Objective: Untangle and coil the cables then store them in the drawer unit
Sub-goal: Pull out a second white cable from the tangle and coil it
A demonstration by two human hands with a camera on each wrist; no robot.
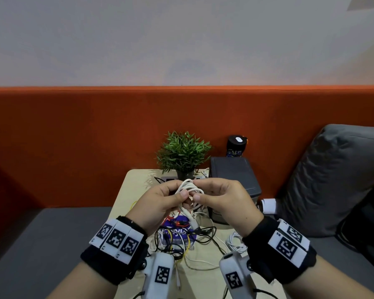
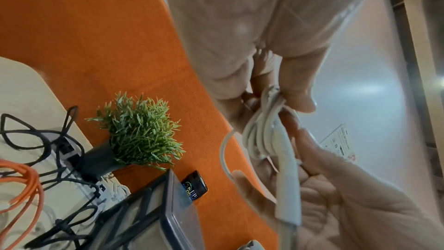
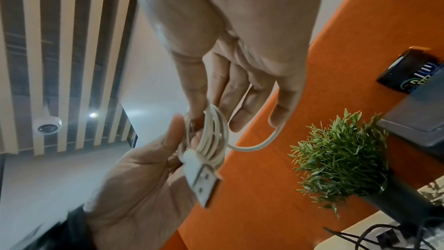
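The white USB cable [image 3: 213, 130] has a smooth, matt plastic sheath; its plug [image 3: 204, 183] ends in dull metal. The drawer unit [image 1: 235, 180] looks like grey satin plastic. The desk [image 1: 134, 190] is pale, smooth wood-look board. The orange backrest [image 1: 95, 137] is rough woven cloth.

The head view looks forward and down over the tabletop [image 1: 125, 190]. Both wrist views look up, close along the fingers; all three share the plant [image 1: 183, 152].

A potted plant [image 1: 183, 155] and black speaker [image 1: 236, 146] stand before the orange backrest [image 1: 73, 137].
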